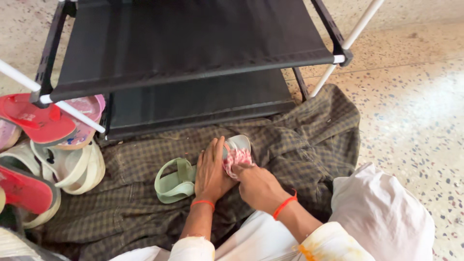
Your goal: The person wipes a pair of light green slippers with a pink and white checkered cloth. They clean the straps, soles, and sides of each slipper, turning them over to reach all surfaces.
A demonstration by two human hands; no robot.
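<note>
Pale green sandal (181, 180) on checked cloth (309, 130), long axis left-right. Left hand (211, 171) flat, fingers extended, pressing its middle. Right hand (257, 186) closed around pink rag (236, 157), touching sandal's right end.

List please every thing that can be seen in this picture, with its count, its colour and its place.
shoe rack: one, black fabric shelves with white poles, top centre on the floor
checked cloth: one, dark olive, spread on the floor in front of the rack
sandal: one, pale green, on the cloth under the left hand
rag: one, pink and white, pressed on the sandal by the right hand
flip-flops: a few, red and pink, far left
strappy sandals: cream, left, count unclear
floor: speckled terrazzo, light
wrist threads: two, orange-red, one on each wrist
left hand: flat on the sandal
right hand: gripping the rag
</note>
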